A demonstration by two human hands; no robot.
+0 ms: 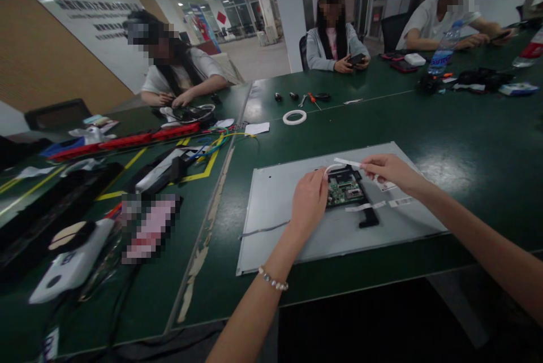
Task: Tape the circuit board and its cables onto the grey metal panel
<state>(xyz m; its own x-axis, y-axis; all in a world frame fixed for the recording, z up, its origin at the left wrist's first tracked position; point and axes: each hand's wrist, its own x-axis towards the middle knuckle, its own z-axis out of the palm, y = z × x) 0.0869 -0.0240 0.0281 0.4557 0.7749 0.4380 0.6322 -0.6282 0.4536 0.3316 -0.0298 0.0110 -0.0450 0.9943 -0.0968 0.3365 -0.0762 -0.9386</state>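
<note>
A flat grey metal panel (271,199) lies in front of me, with a green circuit board (345,192) and a black bracket (368,216) on it. My right hand (388,172) pinches a narrow white strip (347,163) above the board's far edge. My left hand (309,198) is closed at the board's left side, its fingertips at a curved white strip (333,167). Whether both white pieces are one is unclear. Short pale tape pieces (365,206) stick to the panel near the bracket. A grey cable (265,229) runs out from under my left hand.
Beyond the panel lie a white tape roll (294,117) and an orange-handled screwdriver (314,100). Red strips (127,141), coloured wires (216,145) and a white device (72,261) are on the left. Three people sit across the table; a water bottle (444,49) stands back right.
</note>
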